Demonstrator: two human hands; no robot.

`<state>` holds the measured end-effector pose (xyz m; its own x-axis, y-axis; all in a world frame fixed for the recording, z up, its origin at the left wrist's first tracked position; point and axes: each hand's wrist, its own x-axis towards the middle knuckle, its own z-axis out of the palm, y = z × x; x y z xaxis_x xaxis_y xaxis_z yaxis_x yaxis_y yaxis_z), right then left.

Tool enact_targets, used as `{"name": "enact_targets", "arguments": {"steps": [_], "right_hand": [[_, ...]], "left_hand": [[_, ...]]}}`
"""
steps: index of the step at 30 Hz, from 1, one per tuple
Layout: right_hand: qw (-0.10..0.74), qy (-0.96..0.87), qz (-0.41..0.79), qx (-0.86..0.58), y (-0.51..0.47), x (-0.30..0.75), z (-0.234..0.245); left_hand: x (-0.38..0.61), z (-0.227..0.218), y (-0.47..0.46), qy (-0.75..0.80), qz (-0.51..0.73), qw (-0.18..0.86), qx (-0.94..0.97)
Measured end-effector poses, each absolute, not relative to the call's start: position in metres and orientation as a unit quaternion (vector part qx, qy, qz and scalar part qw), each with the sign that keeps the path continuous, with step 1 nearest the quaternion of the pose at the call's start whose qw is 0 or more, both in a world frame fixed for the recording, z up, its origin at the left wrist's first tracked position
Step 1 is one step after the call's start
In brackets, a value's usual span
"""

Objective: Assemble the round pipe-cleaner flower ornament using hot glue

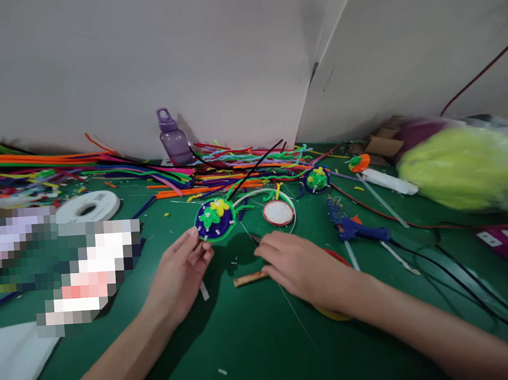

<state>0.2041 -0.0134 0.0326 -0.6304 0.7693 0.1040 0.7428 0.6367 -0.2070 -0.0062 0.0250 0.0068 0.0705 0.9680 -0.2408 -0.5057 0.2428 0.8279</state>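
Observation:
My left hand (182, 272) pinches the near edge of a round blue pipe-cleaner disc (215, 218) with a green rim and yellow and green flowers, tilted up off the green table (254, 339). My right hand (295, 262) rests palm down on the table to the right of it, fingers over a short brown stick (247, 279) and a red and yellow round piece (337, 314). Whether it grips anything I cannot tell. Just beyond it lies a white round disc (278, 212) with a red rim.
A blue glue gun (351, 225) lies to the right with its black cord (470, 283). Heaps of coloured pipe cleaners (218, 166), a purple bottle (173, 139), a white tape roll (88, 206), a second flower disc (317, 178) and a yellow-green bag (463, 168) line the back.

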Motion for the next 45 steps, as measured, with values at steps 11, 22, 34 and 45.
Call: {"name": "enact_targets", "arguments": {"steps": [11,22,34,45], "right_hand": [[0.024,-0.732,-0.093,-0.675,-0.027,0.36,0.006],[0.007,-0.728,-0.003,-0.685,-0.029,0.395,-0.018],[0.298,-0.622,0.315,-0.653,-0.032,0.366,0.028],[0.436,-0.419,0.751,-0.265,-0.054,0.295,0.023]], "left_hand": [[0.0,0.008,0.014,0.437,0.478,0.659,0.381],[0.002,0.007,0.012,0.462,0.466,0.639,0.401],[-0.001,0.008,0.011,0.411,0.458,0.708,0.346],[0.001,0.009,0.007,0.387,0.457,0.728,0.335]]}}
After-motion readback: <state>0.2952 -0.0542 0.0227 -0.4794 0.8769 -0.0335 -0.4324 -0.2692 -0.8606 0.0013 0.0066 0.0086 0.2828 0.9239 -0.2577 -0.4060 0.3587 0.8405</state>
